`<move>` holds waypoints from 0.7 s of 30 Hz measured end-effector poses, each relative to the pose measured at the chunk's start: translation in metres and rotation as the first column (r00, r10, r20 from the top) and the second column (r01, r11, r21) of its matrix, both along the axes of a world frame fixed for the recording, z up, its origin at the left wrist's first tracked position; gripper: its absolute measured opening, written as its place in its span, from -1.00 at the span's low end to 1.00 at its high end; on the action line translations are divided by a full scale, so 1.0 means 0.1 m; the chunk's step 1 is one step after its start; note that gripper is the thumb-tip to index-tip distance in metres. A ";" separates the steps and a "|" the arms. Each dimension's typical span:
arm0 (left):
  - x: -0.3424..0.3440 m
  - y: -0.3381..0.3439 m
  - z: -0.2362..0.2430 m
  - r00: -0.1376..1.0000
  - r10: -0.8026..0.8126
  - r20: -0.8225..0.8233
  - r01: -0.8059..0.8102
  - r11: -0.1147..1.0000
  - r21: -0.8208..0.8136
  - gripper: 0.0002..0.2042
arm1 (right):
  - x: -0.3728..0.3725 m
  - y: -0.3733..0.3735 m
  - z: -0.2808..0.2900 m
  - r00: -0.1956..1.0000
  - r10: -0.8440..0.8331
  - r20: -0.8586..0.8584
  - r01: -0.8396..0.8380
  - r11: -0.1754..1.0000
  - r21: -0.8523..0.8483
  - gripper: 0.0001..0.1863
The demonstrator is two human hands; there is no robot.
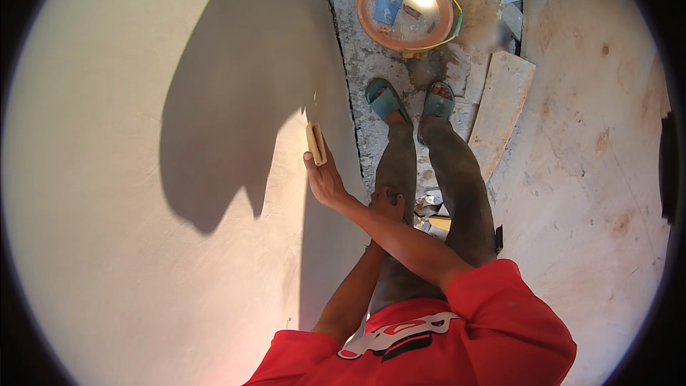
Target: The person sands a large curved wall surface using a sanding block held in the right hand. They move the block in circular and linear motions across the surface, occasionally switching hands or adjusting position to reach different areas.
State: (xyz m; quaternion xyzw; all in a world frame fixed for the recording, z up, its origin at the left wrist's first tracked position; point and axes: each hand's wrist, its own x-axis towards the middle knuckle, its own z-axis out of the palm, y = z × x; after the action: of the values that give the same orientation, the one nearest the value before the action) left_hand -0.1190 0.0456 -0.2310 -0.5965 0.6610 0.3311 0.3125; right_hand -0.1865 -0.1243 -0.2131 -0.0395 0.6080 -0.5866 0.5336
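My right arm reaches across my body to the plastered wall (236, 264) on the left. In my right hand (327, 184) is a small tan plastering float (316, 144), seen nearly edge-on and held close against the wall. The fingers are partly hidden behind it; the thumb shows on its near side. My left hand (388, 204) rests on my left leg by the knee, below the crossing right forearm. Its fingers lie spread over the trouser cloth and hold no tool.
Beyond my sandalled feet stands an orange tub (368, 21) with a yellow handle, holding a blue rectangular piece (389, 4) and cloudy water. To the right lie a loose plank (504, 107) and a large stained board (579, 143). Rubble (429, 207) shows between my legs.
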 end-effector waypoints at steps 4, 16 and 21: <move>-0.30 -0.39 0.48 0.917 0.133 -0.375 -0.154 0.988 -0.026 -0.50 | -0.35 0.88 -0.05 0.999 0.027 0.026 -0.034 0.960 0.278 -0.18; -0.56 0.07 0.98 0.128 0.967 -0.222 -0.708 0.246 0.662 -0.41 | -0.94 1.89 0.04 0.900 -0.240 0.365 0.135 0.948 0.288 -0.26; -0.32 0.13 1.06 -0.037 0.977 -0.211 -0.729 0.118 0.674 -0.57 | -0.77 1.93 0.29 0.867 -0.252 0.430 0.192 0.965 0.178 -0.44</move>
State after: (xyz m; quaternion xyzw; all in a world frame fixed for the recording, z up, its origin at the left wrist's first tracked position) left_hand -0.1514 0.0583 -0.1252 -0.6518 0.1048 0.7426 -0.1127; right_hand -0.2634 0.0682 -0.1846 0.2021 0.5056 -0.5966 0.5896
